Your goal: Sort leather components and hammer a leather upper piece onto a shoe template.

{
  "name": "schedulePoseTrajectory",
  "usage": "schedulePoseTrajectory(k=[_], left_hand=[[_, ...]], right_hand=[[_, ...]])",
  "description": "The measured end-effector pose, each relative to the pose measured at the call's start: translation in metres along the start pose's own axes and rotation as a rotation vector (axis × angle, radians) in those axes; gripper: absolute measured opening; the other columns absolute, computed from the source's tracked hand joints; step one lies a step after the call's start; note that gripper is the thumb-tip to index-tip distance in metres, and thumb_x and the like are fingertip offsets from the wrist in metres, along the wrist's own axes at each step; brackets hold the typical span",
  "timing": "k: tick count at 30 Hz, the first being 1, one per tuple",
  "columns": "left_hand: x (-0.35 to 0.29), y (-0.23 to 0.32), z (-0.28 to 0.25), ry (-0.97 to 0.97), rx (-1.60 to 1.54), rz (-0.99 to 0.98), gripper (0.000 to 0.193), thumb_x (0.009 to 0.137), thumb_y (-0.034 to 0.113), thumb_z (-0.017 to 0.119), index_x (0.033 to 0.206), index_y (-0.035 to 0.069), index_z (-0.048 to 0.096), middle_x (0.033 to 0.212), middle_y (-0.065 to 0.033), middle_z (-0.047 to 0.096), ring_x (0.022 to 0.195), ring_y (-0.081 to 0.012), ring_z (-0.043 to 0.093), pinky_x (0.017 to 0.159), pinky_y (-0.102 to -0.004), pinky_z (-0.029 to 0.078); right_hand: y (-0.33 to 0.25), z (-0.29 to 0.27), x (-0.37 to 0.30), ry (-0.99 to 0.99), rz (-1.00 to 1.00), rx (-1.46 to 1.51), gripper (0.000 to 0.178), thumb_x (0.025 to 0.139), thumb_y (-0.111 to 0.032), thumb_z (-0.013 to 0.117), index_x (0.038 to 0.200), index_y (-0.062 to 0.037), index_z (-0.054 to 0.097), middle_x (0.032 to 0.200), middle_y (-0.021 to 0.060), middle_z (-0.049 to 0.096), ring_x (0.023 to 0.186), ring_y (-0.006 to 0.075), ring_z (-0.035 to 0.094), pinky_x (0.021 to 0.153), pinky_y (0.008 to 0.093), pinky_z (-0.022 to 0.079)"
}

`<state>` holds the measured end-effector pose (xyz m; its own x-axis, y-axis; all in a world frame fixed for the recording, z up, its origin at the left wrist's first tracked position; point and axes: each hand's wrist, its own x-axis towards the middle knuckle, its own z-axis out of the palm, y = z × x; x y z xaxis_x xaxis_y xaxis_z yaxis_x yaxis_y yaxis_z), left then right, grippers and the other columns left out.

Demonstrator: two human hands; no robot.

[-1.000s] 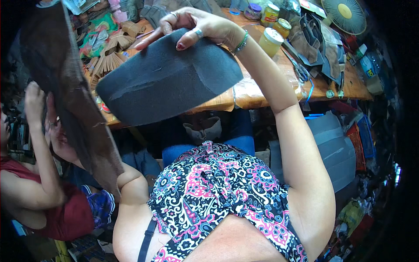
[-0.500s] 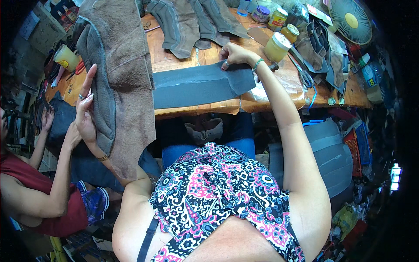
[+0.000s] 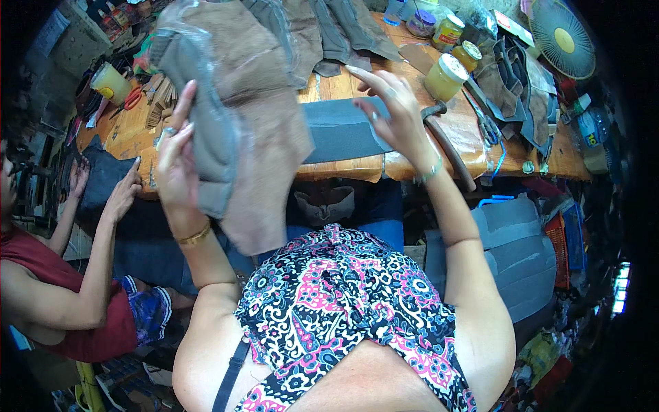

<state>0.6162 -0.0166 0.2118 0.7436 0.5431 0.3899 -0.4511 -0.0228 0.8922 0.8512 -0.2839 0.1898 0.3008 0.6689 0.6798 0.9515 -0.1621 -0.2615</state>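
My left hand (image 3: 177,154) grips the padded edge of a large brown suede leather piece (image 3: 264,130), holding it raised above the front of the table. A grey padded panel (image 3: 213,151) runs along that piece's left side; part of it is smeared by motion. Over a flat dark-grey strip of material (image 3: 343,134) on the table hovers my right hand (image 3: 398,113), fingers apart and nothing in them. The strip's left end is hidden behind the raised leather. Just right of my right hand lies a hammer (image 3: 449,147) with a dark handle.
Similar leather pieces (image 3: 336,34) lie at the table's back. Jars of yellowish paste (image 3: 446,79), scissors (image 3: 487,127) and a stack of cut pieces (image 3: 515,89) sit at right, near a fan (image 3: 563,41). At left, a co-worker's hand (image 3: 123,196) is by dark material.
My left hand has carried the leather piece rightward, over the strip's left part. The right hand has let go of the grey strip and spread its fingers, leaving the hammer in fuller view.
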Motion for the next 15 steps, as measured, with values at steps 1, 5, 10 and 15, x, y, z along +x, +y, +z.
schedulePoseTrajectory(k=[1, 5, 10, 15], left_hand=[[0.002, -0.007, 0.011, 0.000, -0.036, 0.002, 0.061, 0.094, 0.005, 0.041, 0.154, -0.006, 0.039, 0.160, -0.0183, 0.040, 0.144, -0.0209, 0.043, 0.119, -0.0356, 0.036], [-0.002, -0.025, 0.060, 0.007, -0.269, -0.130, 0.056, 0.099, 0.004, 0.045, 0.154, -0.004, 0.039, 0.145, -0.0095, 0.056, 0.104, -0.0026, 0.056, 0.086, -0.0163, 0.045], [-0.013, -0.027, 0.072, -0.132, -0.311, -0.125, 0.058, 0.107, 0.019, 0.049, 0.161, 0.005, 0.031, 0.118, 0.0006, 0.059, 0.096, 0.0003, 0.051, 0.080, -0.0130, 0.040], [-0.005, -0.027, 0.046, 0.017, 0.556, 0.411, 0.137, 0.057, 0.086, 0.077, 0.158, 0.002, 0.035, 0.143, -0.0121, 0.052, 0.123, -0.0269, 0.052, 0.111, -0.0442, 0.036]], right_hand=[[-0.030, -0.010, -0.003, 0.128, -0.099, 0.066, 0.055, 0.081, -0.025, 0.081, 0.132, -0.0156, 0.064, 0.117, 0.0080, 0.066, 0.109, 0.0276, 0.062, 0.093, 0.0426, 0.044], [-0.101, -0.033, -0.022, 0.043, -0.440, -0.035, 0.043, 0.085, -0.024, 0.074, 0.127, -0.0234, 0.068, 0.143, 0.0085, 0.061, 0.130, 0.0188, 0.058, 0.106, 0.0426, 0.038], [-0.115, -0.071, -0.029, 0.062, -0.324, -0.078, 0.025, 0.082, -0.014, 0.073, 0.107, -0.0132, 0.071, 0.112, 0.0066, 0.077, 0.101, 0.0206, 0.074, 0.093, 0.0360, 0.042], [-0.082, -0.070, -0.062, 0.823, 0.101, 0.723, 0.030, 0.082, 0.001, 0.080, 0.109, -0.0042, 0.069, 0.109, 0.0110, 0.075, 0.104, 0.0214, 0.070, 0.093, 0.0362, 0.051]])
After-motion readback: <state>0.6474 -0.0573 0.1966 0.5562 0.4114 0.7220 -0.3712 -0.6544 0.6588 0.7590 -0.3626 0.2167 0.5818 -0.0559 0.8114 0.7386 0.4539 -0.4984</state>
